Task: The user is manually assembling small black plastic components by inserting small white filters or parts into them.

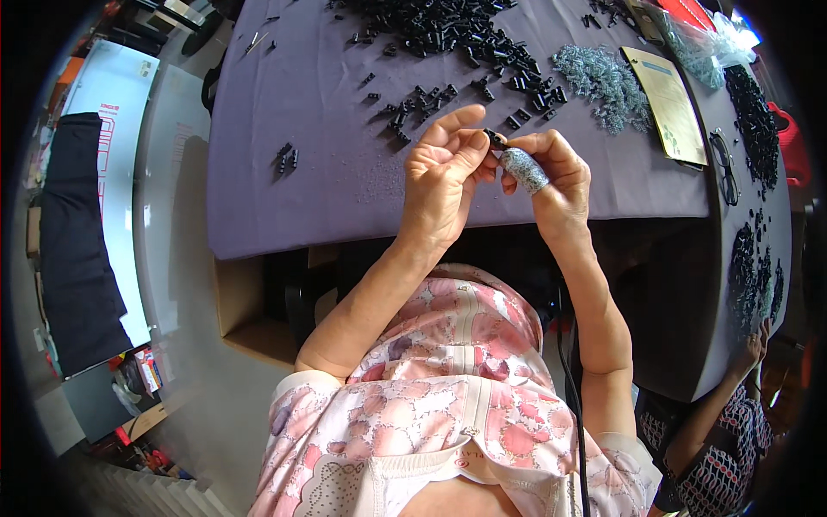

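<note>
Above the table's near edge, my left hand (444,172) pinches a small black plastic part (494,138) between thumb and forefinger, its other fingers partly bent. My right hand (558,177) meets it from the other side, fingers closed at the part's near end. Whatever small thing those fingertips pinch is too small to tell. A grey speckled sleeve (524,171) wraps the right thumb. Beyond my hands, several similar black parts (422,105) lie loose, running up into a large black heap (431,30). Right of that is a pile of small silvery pieces (603,86).
A purple cloth (293,207) covers the table. A yellowish booklet (665,103), eyeglasses (724,168) and another black heap (754,129) lie to the right. At the lower right, another person's hand (756,345) reaches the side table. An open cardboard box (250,302) stands below the table's edge.
</note>
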{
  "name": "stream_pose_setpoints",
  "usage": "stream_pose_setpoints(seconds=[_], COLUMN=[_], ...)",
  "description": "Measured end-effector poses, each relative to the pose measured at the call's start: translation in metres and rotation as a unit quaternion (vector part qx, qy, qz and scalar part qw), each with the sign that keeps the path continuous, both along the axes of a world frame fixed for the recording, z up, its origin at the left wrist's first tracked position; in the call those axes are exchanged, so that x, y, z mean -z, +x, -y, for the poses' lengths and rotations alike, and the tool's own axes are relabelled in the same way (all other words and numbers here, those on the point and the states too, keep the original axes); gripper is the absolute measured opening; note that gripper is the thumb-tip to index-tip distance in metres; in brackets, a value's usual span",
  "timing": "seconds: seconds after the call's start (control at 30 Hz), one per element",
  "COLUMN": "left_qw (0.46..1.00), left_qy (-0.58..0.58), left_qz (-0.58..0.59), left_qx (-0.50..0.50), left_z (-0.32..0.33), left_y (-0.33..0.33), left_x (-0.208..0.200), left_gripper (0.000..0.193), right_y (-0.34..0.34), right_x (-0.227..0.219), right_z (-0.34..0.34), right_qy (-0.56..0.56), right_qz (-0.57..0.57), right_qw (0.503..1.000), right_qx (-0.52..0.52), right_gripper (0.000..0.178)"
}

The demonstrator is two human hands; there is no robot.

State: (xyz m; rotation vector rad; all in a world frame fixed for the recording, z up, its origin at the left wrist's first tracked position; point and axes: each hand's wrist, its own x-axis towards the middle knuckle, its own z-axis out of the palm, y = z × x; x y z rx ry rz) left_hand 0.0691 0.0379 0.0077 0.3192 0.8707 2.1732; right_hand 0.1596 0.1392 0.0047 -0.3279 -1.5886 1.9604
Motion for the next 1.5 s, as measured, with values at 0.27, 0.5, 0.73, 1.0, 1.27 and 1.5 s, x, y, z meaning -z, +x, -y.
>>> stream_pose_setpoints(seconds=[0.27,0.5,0.73,1.0,1.27,1.5], left_qw=[1.000,0.999,0.991,0.996,0.985,0.982], left_qy=[-0.002,-0.047,-0.059,-0.001,-0.056,-0.074], left_qz=[-0.019,-0.017,-0.099,-0.062,-0.135,-0.143], left_qx=[0.006,-0.023,-0.075,-0.059,-0.095,-0.100], left_z=[0.004,0.001,-0.001,-0.001,-0.002,0.001], left_y=[0.001,0.004,0.012,0.015,0.018,0.020], left_x=[0.006,0.002,-0.002,-0.006,-0.007,-0.008], left_gripper=[0.021,0.018,0.016,0.017,0.016,0.017], right_y=[-0.001,0.004,0.007,0.006,0.010,0.010], right_x=[0.001,-0.003,-0.010,-0.019,-0.021,-0.021], right_z=[0.003,0.006,0.010,0.009,0.009,0.011], right_qy=[-0.005,0.081,0.122,0.078,0.127,0.103], right_qz=[-0.017,0.033,0.040,0.017,0.024,0.005], right_qw=[1.000,0.996,0.990,0.996,0.991,0.994], right_qx=[-0.003,0.034,0.056,0.031,0.043,0.034], right_gripper=[0.013,0.020,0.027,0.022,0.018,0.022])
